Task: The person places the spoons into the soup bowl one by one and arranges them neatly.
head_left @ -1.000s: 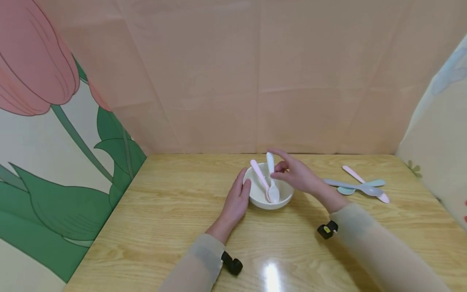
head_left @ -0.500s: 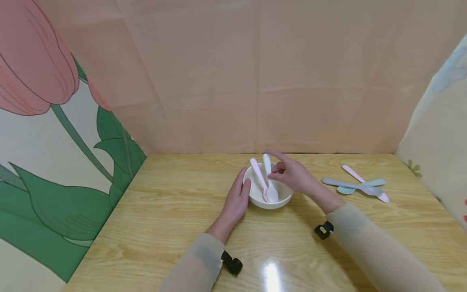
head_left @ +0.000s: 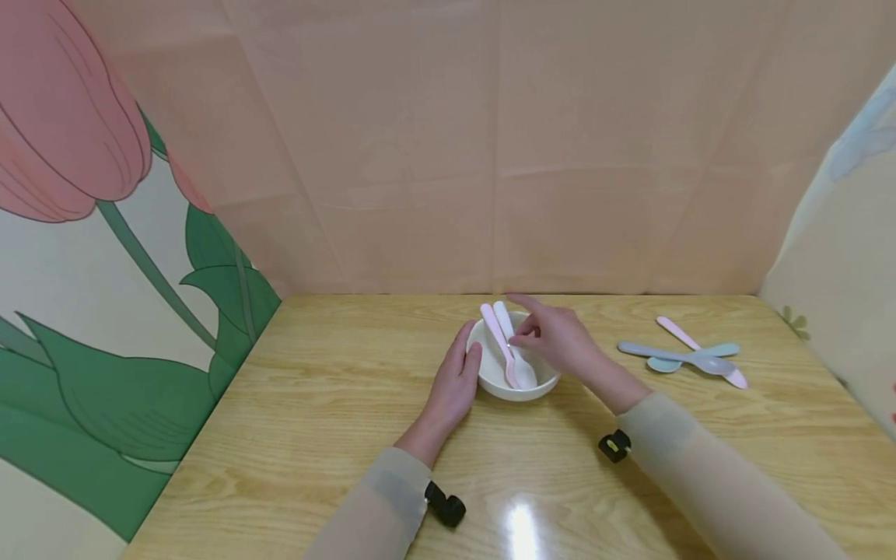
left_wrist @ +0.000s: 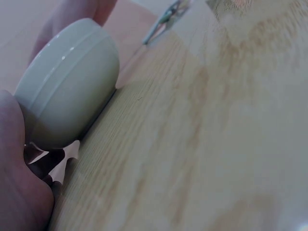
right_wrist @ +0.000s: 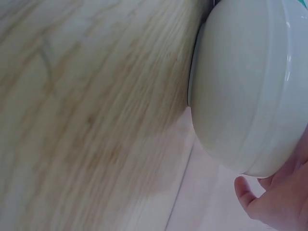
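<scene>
A white bowl (head_left: 514,394) stands on the wooden table with two spoons leaning in it, handles over the far rim. My left hand (head_left: 451,381) holds the bowl at its left side, thumb at the rim and fingers along the outer wall. Inside, a pink spoon (head_left: 497,330) lies close beside a white spoon (head_left: 523,373). My right hand (head_left: 560,334) is over the bowl's right side, thumb and curled fingertips at the white spoon's handle, index finger stretched out past it. From the right wrist view, the bowl (right_wrist: 240,86) hides most of the right hand (right_wrist: 284,199).
On the right side of the table (head_left: 364,365), a grey-blue spoon (head_left: 651,352) lies across a mint spoon (head_left: 721,350) and another pink spoon (head_left: 675,332). A pinkish cloth backdrop (head_left: 392,155) rises behind the table's far edge, with a tulip-printed panel (head_left: 175,350) at left.
The white spoon's handle has tilted left, toward the pink spoon's handle. My right hand has shifted slightly left, its index finger now off the handle's end. The left hand stays on the bowl.
</scene>
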`<state>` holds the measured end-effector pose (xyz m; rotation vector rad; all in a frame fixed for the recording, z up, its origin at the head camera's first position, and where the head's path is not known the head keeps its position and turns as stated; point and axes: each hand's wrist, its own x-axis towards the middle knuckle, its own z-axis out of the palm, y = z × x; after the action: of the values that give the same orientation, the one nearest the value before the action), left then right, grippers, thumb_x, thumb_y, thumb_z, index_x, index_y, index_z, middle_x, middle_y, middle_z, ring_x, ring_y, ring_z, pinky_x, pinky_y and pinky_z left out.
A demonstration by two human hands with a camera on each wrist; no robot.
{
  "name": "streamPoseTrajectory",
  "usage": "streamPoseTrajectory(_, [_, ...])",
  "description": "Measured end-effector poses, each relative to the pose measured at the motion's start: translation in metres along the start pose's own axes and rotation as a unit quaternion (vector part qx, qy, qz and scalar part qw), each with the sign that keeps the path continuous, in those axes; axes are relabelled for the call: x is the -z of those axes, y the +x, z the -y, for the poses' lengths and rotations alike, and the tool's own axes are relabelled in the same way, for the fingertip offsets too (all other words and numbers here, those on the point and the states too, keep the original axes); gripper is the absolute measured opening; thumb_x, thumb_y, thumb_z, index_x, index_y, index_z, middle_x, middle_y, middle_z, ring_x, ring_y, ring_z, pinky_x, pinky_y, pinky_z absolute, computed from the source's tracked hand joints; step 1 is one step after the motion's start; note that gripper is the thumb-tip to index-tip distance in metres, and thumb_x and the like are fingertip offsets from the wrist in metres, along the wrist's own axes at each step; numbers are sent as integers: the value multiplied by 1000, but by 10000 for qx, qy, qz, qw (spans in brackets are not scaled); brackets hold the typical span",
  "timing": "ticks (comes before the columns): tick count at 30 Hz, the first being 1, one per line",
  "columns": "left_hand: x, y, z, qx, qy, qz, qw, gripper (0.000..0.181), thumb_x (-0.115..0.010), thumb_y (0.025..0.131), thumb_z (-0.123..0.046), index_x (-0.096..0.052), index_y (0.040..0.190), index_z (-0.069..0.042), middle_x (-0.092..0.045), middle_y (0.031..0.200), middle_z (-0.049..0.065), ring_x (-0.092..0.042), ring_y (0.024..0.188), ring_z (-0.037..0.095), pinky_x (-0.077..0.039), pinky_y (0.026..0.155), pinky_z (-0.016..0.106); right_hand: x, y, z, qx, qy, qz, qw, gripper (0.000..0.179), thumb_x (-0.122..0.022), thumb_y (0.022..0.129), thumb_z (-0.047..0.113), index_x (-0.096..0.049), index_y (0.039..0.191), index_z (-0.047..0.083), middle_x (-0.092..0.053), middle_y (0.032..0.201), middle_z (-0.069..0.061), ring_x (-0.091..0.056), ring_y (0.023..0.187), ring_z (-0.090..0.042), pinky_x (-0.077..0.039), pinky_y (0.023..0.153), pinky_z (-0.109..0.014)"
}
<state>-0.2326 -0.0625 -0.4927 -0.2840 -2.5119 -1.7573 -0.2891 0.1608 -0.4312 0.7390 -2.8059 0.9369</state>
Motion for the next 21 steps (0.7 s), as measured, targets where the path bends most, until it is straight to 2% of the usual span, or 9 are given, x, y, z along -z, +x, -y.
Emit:
streamPoseTrajectory(4, [0, 0, 0, -10, 24, 10, 10000, 59, -38, 121, -44, -30, 177, -27, -35, 178, 0, -31, 163, 21, -25, 134, 47, -1, 0, 1, 81, -322, -32, 9994, 71, -87, 98, 17, -54, 161, 13, -81, 92, 5, -77, 90, -22, -38, 114, -69])
streamPoseTrajectory(8, [0, 0, -1, 3, 16, 35, 10000, 58, -38, 121, -42, -29, 177, -27, -34, 178, 0, -31, 163, 21, -25, 134, 47, -3, 0, 2, 66, -457, -70, 9989, 69, -88, 98, 21, -57, 159, 12, -79, 89, 6, -74, 87, -23, -38, 113, -69])
streamPoseTrajectory(15, [0, 0, 0, 42, 8, 32, 10000, 58, -38, 121, -43, -29, 177, -30, -33, 179, -1, -30, 163, 22, -25, 134, 48, -7, 0, 6, -31, -793, -124, 9968, 79, -93, 92, 32, -57, 160, 13, -69, 77, 11, -67, 80, -22, -37, 115, -69])
streamPoseTrajectory(21, [0, 0, 0, 42, -4, 51, 10000, 58, -38, 121, -43, -28, 177, -31, -32, 179, -1, -30, 163, 22, -25, 134, 49, -11, 1, 10, -82, -1022, -30, 9947, 82, -91, 95, 39, -52, 163, 14, -64, 73, 11, -62, 76, -20, -34, 119, -70])
